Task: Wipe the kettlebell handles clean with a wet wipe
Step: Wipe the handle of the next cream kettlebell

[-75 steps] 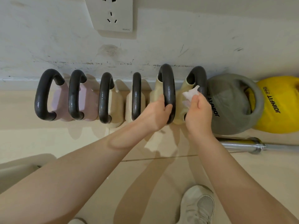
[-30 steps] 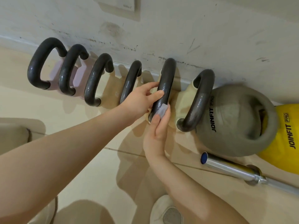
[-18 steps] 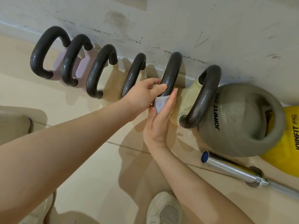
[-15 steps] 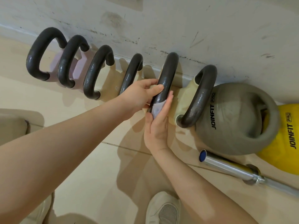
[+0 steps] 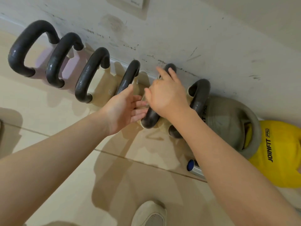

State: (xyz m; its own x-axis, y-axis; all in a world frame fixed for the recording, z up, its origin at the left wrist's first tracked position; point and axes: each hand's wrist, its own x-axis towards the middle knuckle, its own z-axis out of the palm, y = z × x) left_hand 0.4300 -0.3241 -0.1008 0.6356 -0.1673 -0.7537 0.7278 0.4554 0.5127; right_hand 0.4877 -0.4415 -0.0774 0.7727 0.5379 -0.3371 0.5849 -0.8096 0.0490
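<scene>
Kettlebell handles (image 5: 91,74) in a row along the wall (image 5: 211,38), running from 10 o'clock toward 3 o'clock. Fifth handle (image 5: 150,119) under the right hand (image 5: 167,97), fingers curled over the bar; wet wipe hidden, so pinched or not cannot be told. Left hand (image 5: 123,110) at 9 o'clock of it, fingers spread, touching that bar.

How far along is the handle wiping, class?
Likely done: the sixth handle, wiped moments earlier. In hand: the right hand lies over the fifth handle, wipe unseen; the left hand is open beside it. Left: four handles leftward, plus grey kettlebell, yellow kettlebell.
</scene>
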